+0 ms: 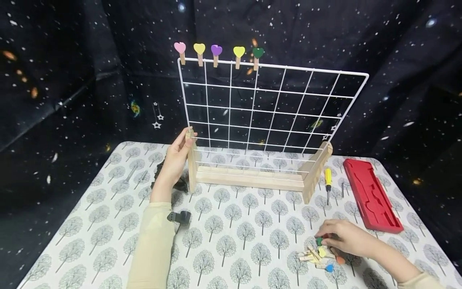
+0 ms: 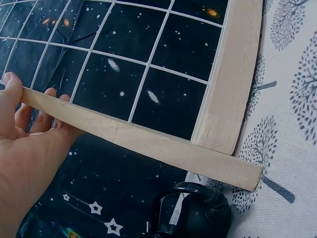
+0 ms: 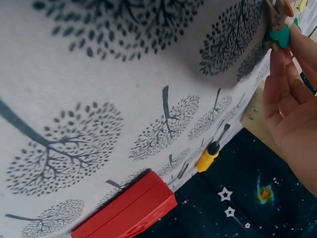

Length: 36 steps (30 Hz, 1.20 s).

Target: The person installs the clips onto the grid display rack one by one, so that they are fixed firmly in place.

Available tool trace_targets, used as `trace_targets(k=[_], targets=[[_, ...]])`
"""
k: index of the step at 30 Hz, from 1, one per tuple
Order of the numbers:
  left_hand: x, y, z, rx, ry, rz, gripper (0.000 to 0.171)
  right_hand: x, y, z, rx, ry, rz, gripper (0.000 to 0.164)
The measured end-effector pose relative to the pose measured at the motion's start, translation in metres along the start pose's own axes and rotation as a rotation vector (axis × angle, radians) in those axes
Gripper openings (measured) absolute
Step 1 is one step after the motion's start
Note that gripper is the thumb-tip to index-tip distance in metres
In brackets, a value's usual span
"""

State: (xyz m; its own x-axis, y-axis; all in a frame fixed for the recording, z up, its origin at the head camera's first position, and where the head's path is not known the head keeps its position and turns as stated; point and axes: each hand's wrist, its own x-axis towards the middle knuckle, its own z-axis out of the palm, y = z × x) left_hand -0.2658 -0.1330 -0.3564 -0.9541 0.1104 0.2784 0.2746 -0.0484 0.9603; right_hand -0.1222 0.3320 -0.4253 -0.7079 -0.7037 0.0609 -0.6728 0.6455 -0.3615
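Note:
A white wire grid [image 1: 254, 89] stands in a wooden base [image 1: 249, 180]. My left hand [image 1: 173, 158] grips the top of the base's left post [image 1: 192, 172], thumb on one side and fingers on the other in the left wrist view. Along the grid's top edge sit clothespins with heart tops: pink [image 1: 180, 48], yellow [image 1: 199, 49], purple [image 1: 216, 50], another yellow [image 1: 239, 51] and dark green [image 1: 258, 52]. At the right, my right hand [image 1: 350, 239] pinches a green-heart clothespin [image 3: 281, 36] over a small heap of loose clothespins [image 1: 306, 257], among them a blue heart [image 1: 329, 267].
A red molded tray [image 1: 373, 196] lies at the right of the table, with a yellow-handled screwdriver [image 1: 328, 178] beside it. Near my left forearm are a black strap-like item [image 1: 184, 218] and a dark object [image 1: 181, 184]. The tablecloth [image 1: 231, 237] has a tree print.

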Motion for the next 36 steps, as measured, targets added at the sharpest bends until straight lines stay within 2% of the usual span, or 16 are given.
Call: trace_targets(k=[8, 11, 15, 20, 25, 28, 31, 34, 36], targets=[[0.005, -0.011, -0.003, -0.027, 0.001, 0.022, 0.044, 0.004, -0.003, -0.001, 0.017, -0.041, 0.066, 0.017], [0.008, -0.017, -0.004, -0.015, 0.001, 0.026, 0.044, 0.006, -0.002, -0.003, 0.034, -0.026, 0.079, 0.017], [0.008, -0.017, -0.004, -0.008, 0.004, 0.017, 0.043, 0.008, 0.000, -0.006, 0.013, 0.045, 0.104, 0.020], [0.003, -0.008, -0.002, -0.016, 0.002, 0.007, 0.044, 0.017, 0.001, -0.010, 0.004, 0.157, 0.132, 0.018], [-0.001, 0.000, 0.001, -0.009, -0.004, 0.009, 0.045, 0.042, -0.007, -0.018, 0.046, 0.243, 0.066, 0.021], [-0.002, 0.001, 0.002, -0.007, -0.002, 0.007, 0.045, 0.064, -0.021, -0.033, 0.137, 0.266, 0.022, 0.023], [-0.002, 0.001, 0.002, -0.008, 0.001, 0.010, 0.045, 0.089, -0.042, -0.059, 0.195, 0.287, -0.023, 0.025], [-0.001, 0.001, 0.002, -0.007, 0.003, 0.012, 0.044, 0.114, -0.070, -0.093, 0.189, 0.335, -0.094, 0.025], [-0.001, 0.000, 0.002, -0.010, 0.003, 0.011, 0.044, 0.130, -0.084, -0.115, 0.160, 0.407, -0.166, 0.027]])
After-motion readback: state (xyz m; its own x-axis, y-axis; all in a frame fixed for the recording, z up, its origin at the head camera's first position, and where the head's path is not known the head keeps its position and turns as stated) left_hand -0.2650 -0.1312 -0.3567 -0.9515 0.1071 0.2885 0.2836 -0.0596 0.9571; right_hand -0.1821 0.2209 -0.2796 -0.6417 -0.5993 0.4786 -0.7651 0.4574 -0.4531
